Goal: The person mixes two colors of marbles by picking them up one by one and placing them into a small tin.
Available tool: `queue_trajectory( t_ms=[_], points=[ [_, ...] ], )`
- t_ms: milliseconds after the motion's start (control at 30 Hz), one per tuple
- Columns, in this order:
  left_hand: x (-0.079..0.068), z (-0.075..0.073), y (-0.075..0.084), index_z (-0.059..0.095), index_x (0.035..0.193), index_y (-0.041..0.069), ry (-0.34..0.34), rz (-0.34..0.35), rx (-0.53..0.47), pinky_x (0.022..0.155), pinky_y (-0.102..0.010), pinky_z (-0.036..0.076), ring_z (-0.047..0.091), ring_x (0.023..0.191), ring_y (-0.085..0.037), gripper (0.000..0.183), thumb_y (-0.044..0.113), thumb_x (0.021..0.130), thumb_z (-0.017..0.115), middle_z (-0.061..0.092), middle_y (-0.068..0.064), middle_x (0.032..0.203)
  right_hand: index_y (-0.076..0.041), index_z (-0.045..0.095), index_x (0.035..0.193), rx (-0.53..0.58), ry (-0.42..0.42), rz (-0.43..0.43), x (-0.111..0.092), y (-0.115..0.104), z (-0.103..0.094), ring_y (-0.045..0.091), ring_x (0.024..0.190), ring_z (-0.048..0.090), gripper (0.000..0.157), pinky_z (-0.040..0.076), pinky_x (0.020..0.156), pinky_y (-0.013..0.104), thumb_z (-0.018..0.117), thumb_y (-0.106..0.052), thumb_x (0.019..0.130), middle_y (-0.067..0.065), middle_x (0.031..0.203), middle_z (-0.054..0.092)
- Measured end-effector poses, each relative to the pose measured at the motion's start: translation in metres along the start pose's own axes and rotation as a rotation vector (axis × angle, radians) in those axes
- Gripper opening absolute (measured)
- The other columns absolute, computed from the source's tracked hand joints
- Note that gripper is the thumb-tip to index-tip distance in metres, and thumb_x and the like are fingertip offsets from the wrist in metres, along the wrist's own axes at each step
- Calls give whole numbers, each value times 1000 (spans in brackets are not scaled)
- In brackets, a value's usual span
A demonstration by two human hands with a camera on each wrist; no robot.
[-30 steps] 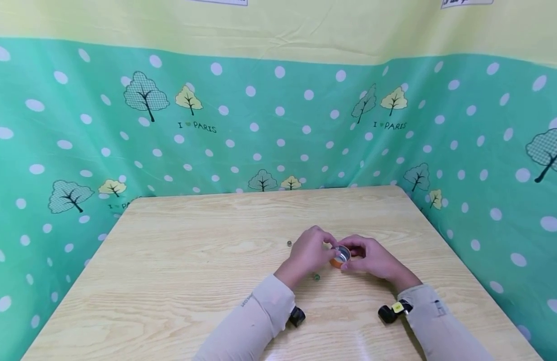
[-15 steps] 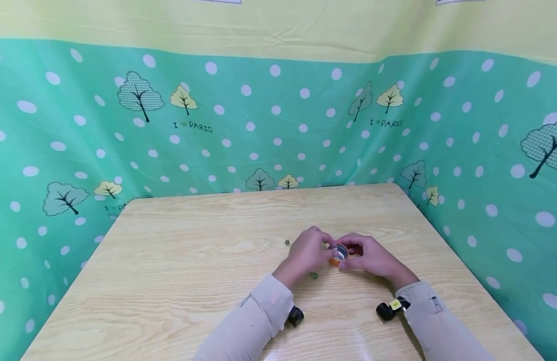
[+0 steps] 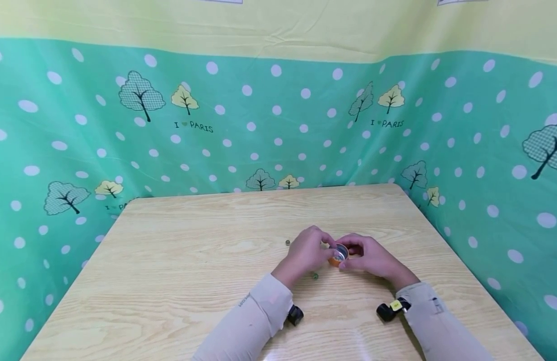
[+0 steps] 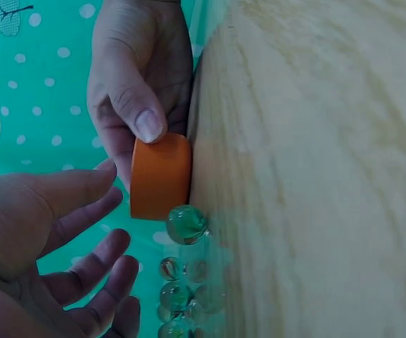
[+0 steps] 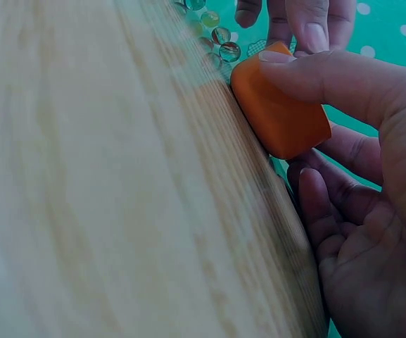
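Note:
A small round tin (image 3: 339, 256), orange outside and silvery inside, stands low over the table with its mouth towards the head camera. My right hand (image 3: 371, 258) grips it; in the right wrist view the thumb lies across the orange wall (image 5: 280, 105), with fingers curled behind. Around the tin's mouth is my left hand (image 3: 307, 250), its thumb and index fingertips right at the rim. In the left wrist view those fingers spread loosely, and nothing shows between them. Just beside the tin there, a clear marble with green (image 4: 186, 224) appears large.
Two small marbles rest on the wooden table (image 3: 192, 260): a green one (image 3: 315, 276) near the left wrist and a darker one (image 3: 287, 242) farther back. Several more show in the wrist views. A polka-dot curtain (image 3: 233, 125) borders the table's back and right side.
The hands and tin keep nearly the same place; the left thumb shifts slightly at the tin's mouth. The head view has tilted a little.

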State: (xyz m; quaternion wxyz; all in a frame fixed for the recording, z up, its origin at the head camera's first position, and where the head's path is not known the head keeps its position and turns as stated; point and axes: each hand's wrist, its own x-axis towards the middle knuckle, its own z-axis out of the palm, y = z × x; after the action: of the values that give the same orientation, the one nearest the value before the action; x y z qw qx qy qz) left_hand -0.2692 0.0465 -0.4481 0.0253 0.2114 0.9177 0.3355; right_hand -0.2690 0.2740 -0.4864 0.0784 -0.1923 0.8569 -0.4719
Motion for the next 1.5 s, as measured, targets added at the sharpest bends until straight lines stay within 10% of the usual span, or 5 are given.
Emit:
queue_trajectory(
  t_ms=[1500],
  points=[
    [-9,-41,-60,79,103,21,47,-117,-137,97,-45,53,63,116,-27,12,30,94,77,68,-4,126,-23,69,128,-18,5,-5,0,3,2,24,109,64,55,53,93,31,92,-33,78,0,122,70]
  ],
)
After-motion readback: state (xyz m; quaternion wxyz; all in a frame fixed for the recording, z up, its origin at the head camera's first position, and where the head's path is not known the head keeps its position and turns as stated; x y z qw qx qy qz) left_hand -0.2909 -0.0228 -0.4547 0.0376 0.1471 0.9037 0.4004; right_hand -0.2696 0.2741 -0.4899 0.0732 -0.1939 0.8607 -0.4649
